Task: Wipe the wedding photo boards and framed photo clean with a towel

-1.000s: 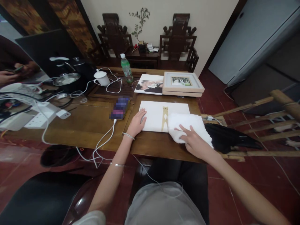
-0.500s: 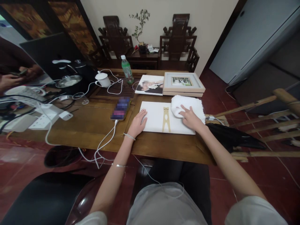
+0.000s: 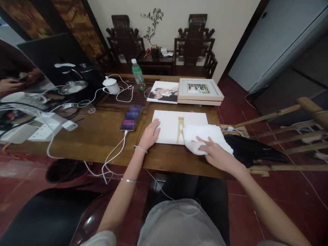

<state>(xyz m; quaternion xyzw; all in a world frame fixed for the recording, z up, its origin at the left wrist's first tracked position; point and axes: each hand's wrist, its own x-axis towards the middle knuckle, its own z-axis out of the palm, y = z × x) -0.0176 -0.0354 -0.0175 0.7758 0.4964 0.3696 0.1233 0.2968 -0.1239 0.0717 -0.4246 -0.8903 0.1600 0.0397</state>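
A white canvas panel (image 3: 169, 124) with a small tan cat figure painted on it lies flat on the wooden table (image 3: 102, 136) in front of me. My left hand (image 3: 150, 134) rests flat on the panel's near left corner, fingers spread. My right hand (image 3: 216, 155) presses a folded white cloth (image 3: 205, 136) onto the panel's near right corner, at the table's front edge.
Behind the panel lie a framed picture (image 3: 200, 90) and a photo canvas (image 3: 164, 92). A phone (image 3: 131, 118) on a white cable lies to the left, beyond it a green bottle (image 3: 138, 75), white cup (image 3: 111, 85), power strips (image 3: 43, 130). Another person's hands (image 3: 15, 80) are at far left. A black bag (image 3: 251, 152) lies right.
My right hand has pulled the white cloth from the panel's far right corner back to its near right corner. The left hand has stayed put on the panel.
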